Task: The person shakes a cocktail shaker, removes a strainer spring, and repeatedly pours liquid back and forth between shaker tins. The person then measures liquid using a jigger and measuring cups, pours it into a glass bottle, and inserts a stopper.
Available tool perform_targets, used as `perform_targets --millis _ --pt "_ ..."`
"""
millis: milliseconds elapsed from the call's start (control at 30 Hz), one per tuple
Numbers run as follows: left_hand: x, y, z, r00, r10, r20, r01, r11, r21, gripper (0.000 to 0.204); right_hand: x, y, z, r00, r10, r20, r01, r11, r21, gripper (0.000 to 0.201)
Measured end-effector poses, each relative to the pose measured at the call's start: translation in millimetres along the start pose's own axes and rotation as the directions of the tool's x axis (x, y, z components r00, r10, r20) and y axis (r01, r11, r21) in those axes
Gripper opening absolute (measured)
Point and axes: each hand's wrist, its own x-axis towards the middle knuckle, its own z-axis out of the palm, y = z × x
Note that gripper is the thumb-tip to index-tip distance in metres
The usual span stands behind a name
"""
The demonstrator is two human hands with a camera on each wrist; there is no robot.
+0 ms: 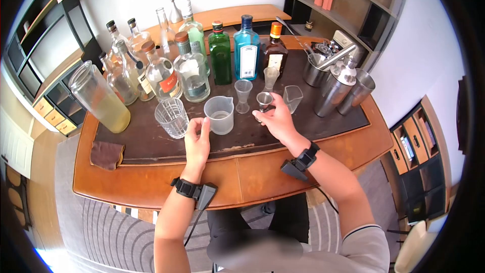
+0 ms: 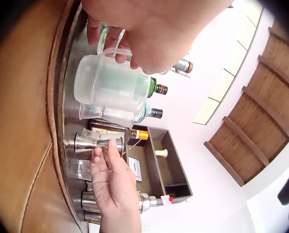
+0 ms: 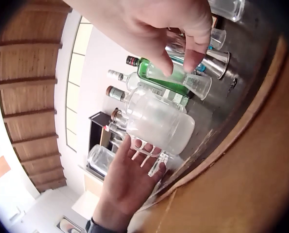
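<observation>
My left hand is at the handle side of a frosted measuring jug on the dark desk top. Its fingers are curled at the jug's handle in the right wrist view. My right hand pinches a steel double jigger between thumb and fingers, as the left wrist view also shows. Between the hands stands a clear plastic jigger, with a second clear jigger behind. Right of the steel jigger is a small square-mouthed clear cup. A cut-glass tumbler stands left of the jug.
Bottles line the back, including a green bottle, a blue bottle and a brown bottle. Steel shakers stand at the right. A tall pitcher of pale yellow liquid and a folded brown cloth are at the left.
</observation>
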Motion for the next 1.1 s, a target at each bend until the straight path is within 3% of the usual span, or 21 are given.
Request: perform_targets --millis 67,100,200,333,400,533,567,633,700,767,1100 --pt "-2 7 1 0.999 -0.037 0.016 0.038 0.997 -0.064 0.021 3 2 7 0.997 0.071 -0.036 -0.061 0.97 0.235 0.053" --pt "-2 10 1 0.996 -0.081 0.027 0.084 0.988 -0.132 0.021 5 3 8 0.997 0.071 -0.041 -0.059 0.969 0.242 0.053" --pt "-3 7 1 0.994 -0.09 0.066 0.102 0.971 -0.215 0.019 3 4 9 0.989 0.134 0.065 -0.148 0.926 0.347 0.029" --pt "-2 5 0 0.992 -0.079 0.102 0.111 0.923 -0.369 0.016 -2 -10 4 0.978 0.168 0.121 -0.203 0.893 0.402 0.029" --pt "-4 9 0 0.992 -0.077 0.096 0.109 0.918 -0.382 0.015 -3 -13 -2 0.957 0.119 0.264 -0.225 0.881 0.417 0.034" --pt "-6 16 -4 0.996 -0.026 0.083 0.058 0.905 -0.422 0.015 -10 -18 -7 0.964 0.075 0.255 -0.194 0.855 0.482 0.049" --pt "-5 19 -5 0.997 -0.035 0.066 0.059 0.911 -0.407 0.015 -12 -19 -8 0.967 0.063 0.248 -0.183 0.847 0.499 0.051" --pt "-4 29 -10 0.992 0.081 0.095 -0.045 0.942 -0.334 0.016 -14 -24 -11 0.954 0.072 0.292 -0.214 0.844 0.492 0.05" --pt "-2 42 -16 0.994 0.082 0.076 -0.058 0.958 -0.28 0.016 -17 -29 -15 0.93 0.082 0.357 -0.254 0.847 0.467 0.045" --pt "-1 55 -23 0.984 0.105 0.145 -0.079 0.981 -0.178 0.016 -21 -30 -14 0.913 0.012 0.407 -0.216 0.862 0.46 0.04" --pt "-5 73 -43 0.963 0.106 0.247 -0.14 0.982 0.126 0.017 -31 -25 -4 0.914 -0.05 0.402 -0.159 0.869 0.469 0.047"
